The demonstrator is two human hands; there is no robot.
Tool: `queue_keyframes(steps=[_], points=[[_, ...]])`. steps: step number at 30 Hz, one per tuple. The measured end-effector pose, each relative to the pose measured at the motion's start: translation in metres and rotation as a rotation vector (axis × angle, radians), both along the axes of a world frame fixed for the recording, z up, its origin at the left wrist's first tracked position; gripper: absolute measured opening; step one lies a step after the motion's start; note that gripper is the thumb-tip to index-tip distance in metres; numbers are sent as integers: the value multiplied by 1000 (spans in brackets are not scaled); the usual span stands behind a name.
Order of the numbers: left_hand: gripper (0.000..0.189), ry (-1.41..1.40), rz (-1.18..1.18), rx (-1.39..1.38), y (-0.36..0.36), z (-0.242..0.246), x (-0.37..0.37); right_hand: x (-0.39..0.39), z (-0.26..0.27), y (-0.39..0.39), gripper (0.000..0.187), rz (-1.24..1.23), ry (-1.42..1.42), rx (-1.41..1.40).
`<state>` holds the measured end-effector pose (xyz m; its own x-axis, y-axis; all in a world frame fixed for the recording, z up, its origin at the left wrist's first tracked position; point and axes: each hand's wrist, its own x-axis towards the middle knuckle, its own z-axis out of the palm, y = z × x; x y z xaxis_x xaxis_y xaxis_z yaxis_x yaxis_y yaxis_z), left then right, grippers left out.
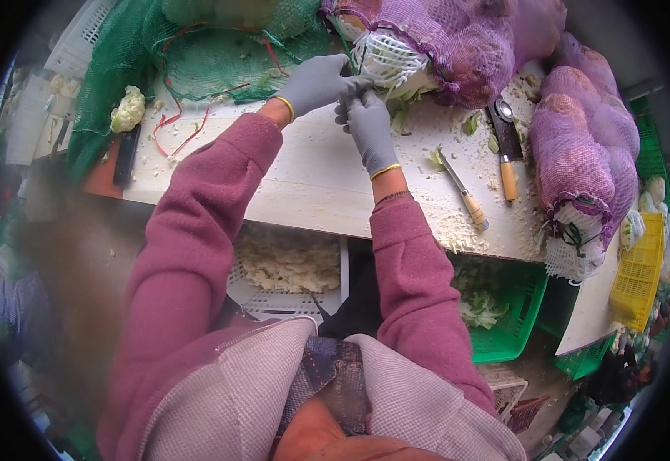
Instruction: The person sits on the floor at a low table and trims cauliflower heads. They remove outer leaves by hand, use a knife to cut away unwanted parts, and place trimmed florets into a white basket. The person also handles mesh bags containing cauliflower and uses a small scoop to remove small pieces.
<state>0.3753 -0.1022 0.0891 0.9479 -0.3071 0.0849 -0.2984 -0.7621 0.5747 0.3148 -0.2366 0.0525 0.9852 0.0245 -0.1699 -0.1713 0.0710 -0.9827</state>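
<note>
My left hand [314, 83], in a grey glove with a yellow cuff, pinches a green string [347, 47]. The string comes down from the mouth of a purple mesh sack [473, 52]. My right hand [370, 124], gloved alike, meets it with bent fingers; whatever lies between these fingertips is hidden. Just beyond the hands, a cauliflower in a white foam net [389, 57] shows at the sack's mouth, with pale leaves below it. To the left, a green mesh sack [214, 63] lies spread out, a red string [176, 121] trailing from it.
A wooden-handled knife [466, 196] and a cleaver [506, 144] lie on the crumb-strewn white table [312, 155]. Another full purple sack [580, 132] stands right. At left are a cauliflower piece [128, 109] and a dark blade [126, 155]. Below are a white crate [335, 297] and green crate [519, 328].
</note>
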Motion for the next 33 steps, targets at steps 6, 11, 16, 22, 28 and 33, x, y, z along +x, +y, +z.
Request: queue_keyframes(steps=[6, 11, 16, 22, 28, 33], points=[[36, -19, -162, -63, 9, -10, 15, -9, 2, -5, 22, 42, 13, -150], [37, 372, 34, -577, 12, -18, -17, -8, -9, -12, 23, 30, -127, -314], [34, 450, 123, -861, -1, -12, -48, -15, -3, -21, 21, 69, -96, -286], [32, 502, 119, -917, -2, -10, -56, -35, 25, -23, 14, 178, 123, 150], [32, 525, 29, -875, 6, -23, -48, -46, 34, -22, 19, 174, 105, 243], [37, 484, 23, -944, 5, -36, -42, -45, 17, -18, 18, 145, 53, 143]])
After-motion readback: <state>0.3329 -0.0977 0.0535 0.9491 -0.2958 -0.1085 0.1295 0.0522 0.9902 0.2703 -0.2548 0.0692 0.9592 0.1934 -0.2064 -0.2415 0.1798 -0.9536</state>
